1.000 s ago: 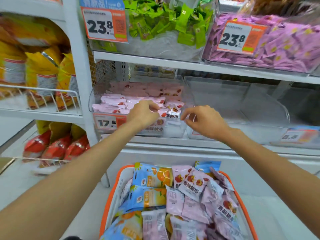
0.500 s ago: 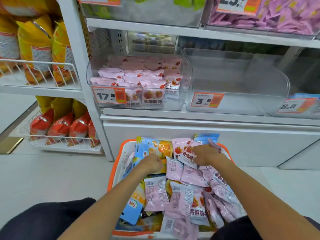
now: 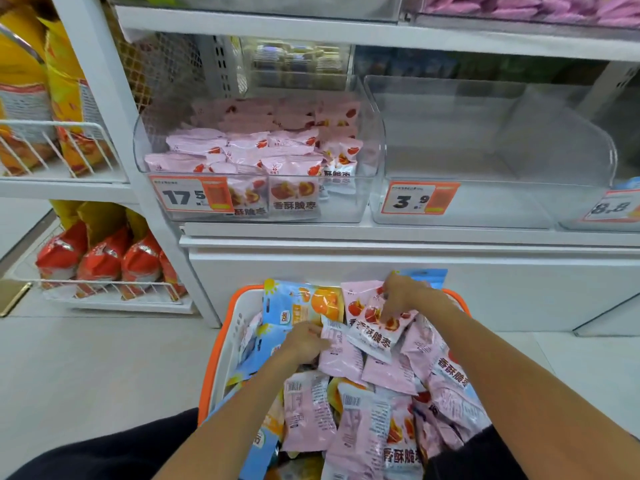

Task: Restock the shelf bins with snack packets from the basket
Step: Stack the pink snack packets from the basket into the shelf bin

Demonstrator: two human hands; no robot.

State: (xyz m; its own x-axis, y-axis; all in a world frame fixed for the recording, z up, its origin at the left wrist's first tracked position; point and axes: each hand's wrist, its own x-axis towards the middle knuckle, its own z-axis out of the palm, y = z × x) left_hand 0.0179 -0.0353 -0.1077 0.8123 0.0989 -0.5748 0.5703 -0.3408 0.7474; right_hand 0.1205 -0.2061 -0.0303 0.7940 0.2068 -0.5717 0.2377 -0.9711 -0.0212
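Head view: orange basket [image 3: 458,296] on floor, heaped with pink and blue packets. Left hand [image 3: 304,341] gripping a pink packet [image 3: 341,355]; right hand [image 3: 401,294] pinching another [image 3: 375,336] by its top. Left bin [image 3: 372,188] part-filled with pink packets; middle bin [image 3: 491,206], tagged 3.9, bare.

To my left, tall yellow bags [image 3: 65,95] stand upright in a white wire rack [image 3: 59,150] on the neighbouring shelf. Below them, red and yellow bags [image 3: 104,258] lean in a row inside a lower wire rack [image 3: 114,292], close to the pale tiled floor [image 3: 97,368]. At the top right corner, purple packets [image 3: 540,8] fill a bin on the upper shelf. My dark trousers [image 3: 114,452] show at the bottom edge.
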